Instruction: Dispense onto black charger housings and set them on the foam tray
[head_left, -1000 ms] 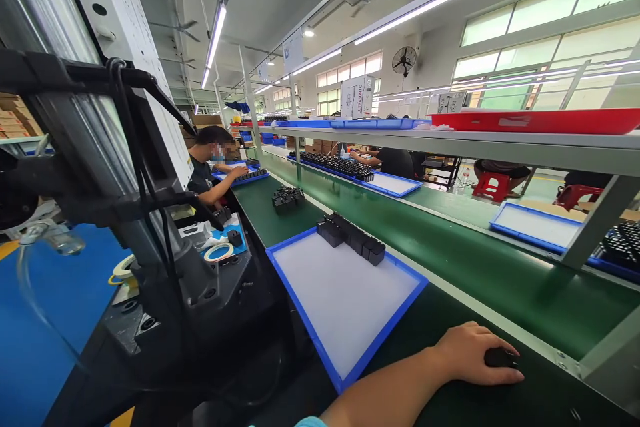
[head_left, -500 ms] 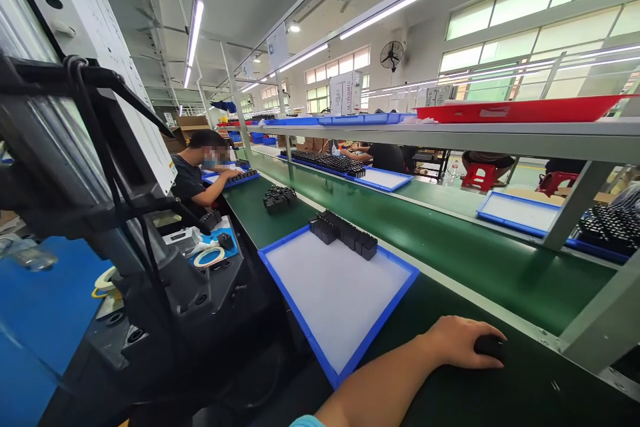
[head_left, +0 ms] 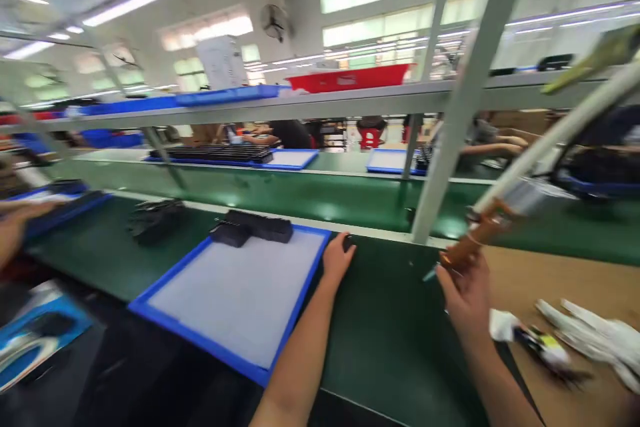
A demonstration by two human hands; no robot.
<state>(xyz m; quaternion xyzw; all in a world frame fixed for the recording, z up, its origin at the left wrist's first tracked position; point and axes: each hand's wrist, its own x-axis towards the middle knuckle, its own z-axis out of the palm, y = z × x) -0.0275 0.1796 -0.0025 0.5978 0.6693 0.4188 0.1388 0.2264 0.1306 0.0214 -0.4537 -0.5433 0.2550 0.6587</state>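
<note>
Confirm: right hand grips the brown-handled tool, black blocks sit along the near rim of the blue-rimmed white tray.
Not quite. The head view shows the black blocks along the far rim of the blue-rimmed white tray, not the near one. The right hand does grip the brown-handled tool.

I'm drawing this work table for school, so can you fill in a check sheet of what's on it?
Surface: green mat; brown board at right.
Job's things: tool in the right hand; small dark part at the left fingertips.
Clutter: blue tray holding black blocks; white cloth items; black pile.
Hands: left hand beside the tray, grip unclear; right hand gripping the tool.
Cables: white hose running up from the tool.
Surroundings: shelf with red tray; other people's arms beyond; picture blurred.
</note>
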